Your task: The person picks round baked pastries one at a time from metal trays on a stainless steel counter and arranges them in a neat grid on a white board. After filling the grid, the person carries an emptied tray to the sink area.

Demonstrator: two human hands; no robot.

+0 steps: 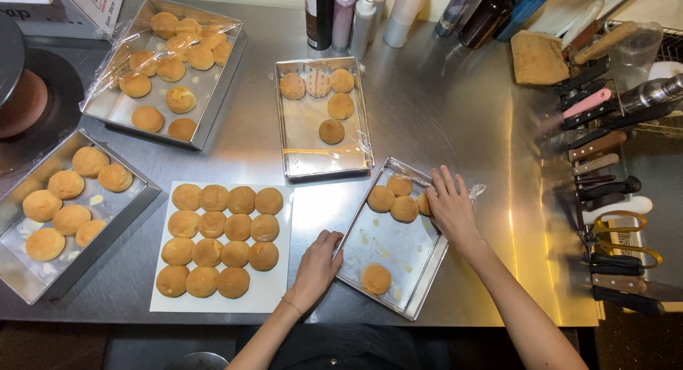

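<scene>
A: Status of hands?

B: Left hand point(318, 260) gripped the near-left edge of the metal tray point(409, 260), fingers curled over the rim. Right hand point(451, 208) lay flat at the tray's far-right side, fingers spread, fingertips on crumpled plastic wrap point(475, 191) and against a bun point(425, 203).

A: Tray position & contents?

B: Tray sat tilted on the steel counter point(441, 107), just right of the white sheet point(274, 284) w/ sixteen buns in rows. Four buns clustered at the far end, one bun alone point(376, 278) near the front.

A: Surroundings?

B: Three more trays w/ buns: centre tray point(306, 156), far-left tray point(206, 92), near-left tray point(107, 220). Knives point(597, 142) racked at right.
</scene>
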